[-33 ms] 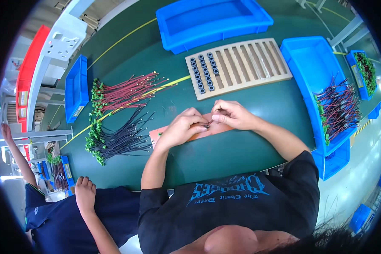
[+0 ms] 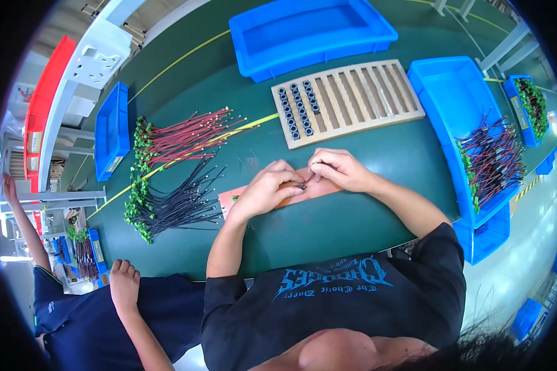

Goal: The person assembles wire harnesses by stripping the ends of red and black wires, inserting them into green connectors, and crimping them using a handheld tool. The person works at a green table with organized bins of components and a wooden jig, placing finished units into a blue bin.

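Observation:
My left hand (image 2: 267,187) and my right hand (image 2: 340,169) meet fingertip to fingertip over a pink card (image 2: 325,187) lying on the green table (image 2: 353,216). Between the fingertips both hands pinch a small dark part (image 2: 303,183); its exact shape is too small to make out. Just beyond my hands lies a slatted wooden tray (image 2: 365,93) with several black rings (image 2: 297,108) set in its left slots. To my left lie a bundle of red wires (image 2: 189,135) and a bundle of black wires (image 2: 176,207), both with green ends.
A large blue bin (image 2: 309,31) stands at the back. A blue bin (image 2: 442,93) on the right holds red and black wires (image 2: 492,162). A small blue bin (image 2: 111,133) sits far left. Another person's hand (image 2: 125,278) rests at the table's near left edge.

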`<state>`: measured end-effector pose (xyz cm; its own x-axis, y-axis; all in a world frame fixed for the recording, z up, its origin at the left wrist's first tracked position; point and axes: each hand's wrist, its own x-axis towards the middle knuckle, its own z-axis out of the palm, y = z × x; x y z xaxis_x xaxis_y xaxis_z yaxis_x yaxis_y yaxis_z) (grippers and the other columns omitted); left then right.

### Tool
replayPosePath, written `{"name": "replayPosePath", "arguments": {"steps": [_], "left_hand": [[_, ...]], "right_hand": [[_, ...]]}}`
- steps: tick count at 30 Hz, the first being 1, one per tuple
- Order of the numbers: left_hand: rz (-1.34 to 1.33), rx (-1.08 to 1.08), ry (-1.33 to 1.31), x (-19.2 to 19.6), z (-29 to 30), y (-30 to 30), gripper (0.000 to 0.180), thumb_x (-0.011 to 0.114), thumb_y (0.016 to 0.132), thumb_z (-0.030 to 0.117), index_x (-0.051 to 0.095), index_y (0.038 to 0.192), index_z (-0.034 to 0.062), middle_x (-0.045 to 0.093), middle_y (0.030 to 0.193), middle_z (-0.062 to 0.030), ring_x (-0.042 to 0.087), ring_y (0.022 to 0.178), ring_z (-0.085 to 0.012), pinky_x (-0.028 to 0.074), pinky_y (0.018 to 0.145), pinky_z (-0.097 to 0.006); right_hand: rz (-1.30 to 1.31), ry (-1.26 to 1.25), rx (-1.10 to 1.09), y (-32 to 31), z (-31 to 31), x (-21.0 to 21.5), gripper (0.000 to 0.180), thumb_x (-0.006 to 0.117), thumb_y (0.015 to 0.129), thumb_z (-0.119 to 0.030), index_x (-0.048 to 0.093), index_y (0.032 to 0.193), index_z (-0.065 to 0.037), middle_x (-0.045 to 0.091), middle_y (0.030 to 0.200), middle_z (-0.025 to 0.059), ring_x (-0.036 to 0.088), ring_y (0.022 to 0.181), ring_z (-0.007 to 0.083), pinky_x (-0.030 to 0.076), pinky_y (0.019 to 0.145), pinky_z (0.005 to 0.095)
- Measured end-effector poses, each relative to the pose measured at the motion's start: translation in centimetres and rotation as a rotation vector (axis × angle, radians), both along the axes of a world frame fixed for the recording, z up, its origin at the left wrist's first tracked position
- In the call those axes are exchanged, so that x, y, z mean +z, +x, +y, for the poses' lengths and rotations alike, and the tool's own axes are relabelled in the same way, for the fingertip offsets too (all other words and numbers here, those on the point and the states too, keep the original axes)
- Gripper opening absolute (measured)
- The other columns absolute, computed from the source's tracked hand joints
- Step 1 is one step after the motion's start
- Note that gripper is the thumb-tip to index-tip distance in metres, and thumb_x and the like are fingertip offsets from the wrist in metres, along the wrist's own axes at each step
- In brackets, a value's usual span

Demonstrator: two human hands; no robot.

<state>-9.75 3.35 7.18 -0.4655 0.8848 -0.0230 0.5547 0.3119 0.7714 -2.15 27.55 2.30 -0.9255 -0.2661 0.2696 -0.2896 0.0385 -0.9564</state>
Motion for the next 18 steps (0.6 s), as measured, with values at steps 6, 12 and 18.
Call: {"name": "replayPosePath", "arguments": {"steps": [6,12,18], "left_hand": [[-0.555,0.135,0.018,1.9,-1.2,0.1,0.040,0.077,0.088,0.005,0.064,0.125,-0.0028,0.072,0.102,-0.0073,0.067,0.084,-0.0137,0.055,0.075,-0.031],[-0.322,0.299,0.248,5.4,-4.1,1.0,0.042,0.075,0.092,0.006,0.063,0.131,-0.0044,0.056,0.093,-0.0004,0.054,0.079,-0.0048,0.046,0.069,-0.021],[-0.787,0.431,0.572,3.8,-3.2,5.0,0.043,0.057,0.106,0.023,0.055,0.141,-0.0016,0.055,0.097,-0.0025,0.046,0.071,-0.0063,0.039,0.059,-0.022]], "right_hand": [[0.104,-0.233,-0.066,1.1,-1.7,4.3,0.016,0.056,0.103,-0.004,0.067,0.110,0.005,0.066,0.102,0.0123,0.069,0.093,0.0208,0.058,0.083,0.0316],[0.209,-0.403,-0.170,-1.2,-5.0,8.7,0.017,0.058,0.104,-0.005,0.066,0.116,0.004,0.068,0.108,0.0147,0.070,0.101,0.0224,0.059,0.087,0.0326],[-0.086,-0.611,-0.168,-3.2,-6.3,11.1,0.021,0.063,0.101,-0.007,0.067,0.119,0.003,0.073,0.107,0.0125,0.071,0.100,0.0172,0.058,0.082,0.0284]]}}
